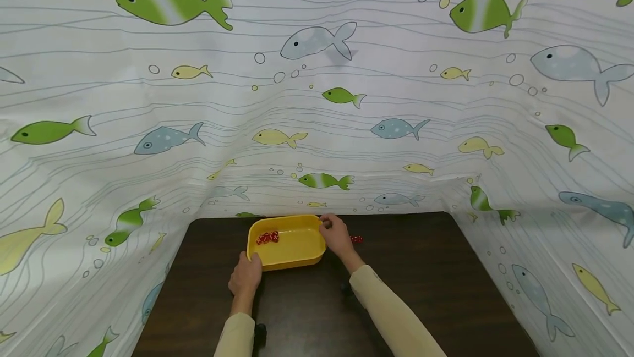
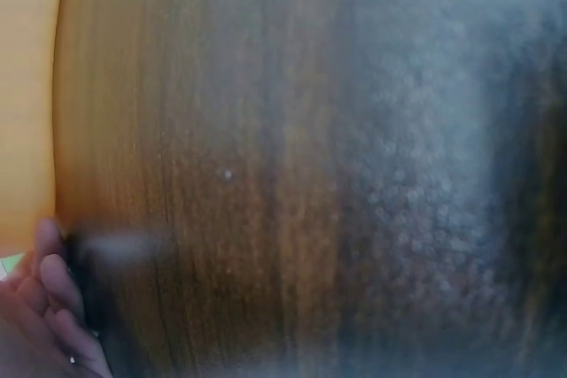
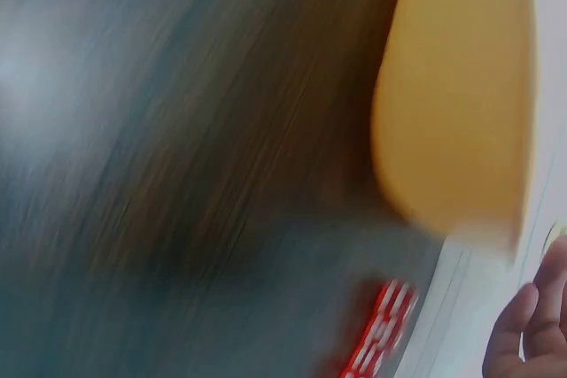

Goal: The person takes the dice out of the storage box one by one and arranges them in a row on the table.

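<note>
A yellow tray (image 1: 297, 242) stands toward the back of the dark table, with several red dice (image 1: 268, 237) with white spots near its left end. My left hand (image 1: 246, 274) grips the tray's near left corner, thumb at the rim; in the left wrist view its fingertips (image 2: 60, 285) lie beside the yellow wall. My right hand (image 1: 338, 235) is by the far right corner. In the right wrist view, a small gap shows between its loosely bent fingers (image 3: 514, 329) and the tray (image 3: 456, 95). More red dice (image 1: 356, 239) lie in a row right of that hand.
The dark wood table (image 1: 421, 269) reaches back to a white cloth (image 1: 376, 71) printed with fish, which hangs behind it and along both sides. Dark wrist devices (image 1: 260, 334) show at my sleeves.
</note>
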Tool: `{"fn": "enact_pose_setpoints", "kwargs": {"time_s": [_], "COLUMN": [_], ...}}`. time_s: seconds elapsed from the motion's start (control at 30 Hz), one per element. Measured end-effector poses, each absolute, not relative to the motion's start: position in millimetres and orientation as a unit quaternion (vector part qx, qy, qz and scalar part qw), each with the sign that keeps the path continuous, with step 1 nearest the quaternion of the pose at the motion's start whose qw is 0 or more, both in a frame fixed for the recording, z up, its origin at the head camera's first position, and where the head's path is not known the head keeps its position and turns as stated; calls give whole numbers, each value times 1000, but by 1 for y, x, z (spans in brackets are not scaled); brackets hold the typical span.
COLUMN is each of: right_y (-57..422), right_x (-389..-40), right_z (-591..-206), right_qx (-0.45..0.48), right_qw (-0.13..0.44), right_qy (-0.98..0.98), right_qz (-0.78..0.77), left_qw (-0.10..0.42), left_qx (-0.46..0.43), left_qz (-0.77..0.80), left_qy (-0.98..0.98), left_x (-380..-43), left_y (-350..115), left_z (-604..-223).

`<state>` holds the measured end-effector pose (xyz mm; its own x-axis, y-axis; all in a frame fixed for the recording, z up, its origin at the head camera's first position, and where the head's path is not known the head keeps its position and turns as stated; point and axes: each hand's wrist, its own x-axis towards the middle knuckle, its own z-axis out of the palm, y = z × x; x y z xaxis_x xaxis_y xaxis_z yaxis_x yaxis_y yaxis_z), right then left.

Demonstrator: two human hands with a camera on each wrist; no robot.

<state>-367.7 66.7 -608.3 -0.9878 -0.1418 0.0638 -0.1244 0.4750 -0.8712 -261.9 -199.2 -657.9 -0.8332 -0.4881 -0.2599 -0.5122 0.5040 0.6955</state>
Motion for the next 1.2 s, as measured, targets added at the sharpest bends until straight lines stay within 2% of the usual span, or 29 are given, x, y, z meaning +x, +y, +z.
{"fn": "enact_pose_setpoints", "kwargs": {"time_s": [0.1,0.27,0.4,0.57,0.83,1.2], "right_y": [47,20,1,-22,-44,-52], "right_x": [-368,-369,-364,-355,-345,-343], "right_z": [-603,-603,-606,-610,-621,-631], "right_qx": [-122,-200,-230,-240,-279,-256], "right_qw": [31,101,130,131,77,117], "right_qy": [861,872,882,897,922,938], "right_qz": [-492,-435,-391,-348,-256,-204], "left_qw": [12,7,15,18,10,8], "left_qx": [-287,-285,-275,-275,-272,-270], "left_qz": [407,405,405,405,401,385], "left_qy": [867,869,872,872,875,882], "left_x": [-264,-267,-267,-266,-261,-253], "left_y": [-200,-200,-199,-201,-202,-201], "left_z": [-655,-652,-649,-648,-656,-656]}}
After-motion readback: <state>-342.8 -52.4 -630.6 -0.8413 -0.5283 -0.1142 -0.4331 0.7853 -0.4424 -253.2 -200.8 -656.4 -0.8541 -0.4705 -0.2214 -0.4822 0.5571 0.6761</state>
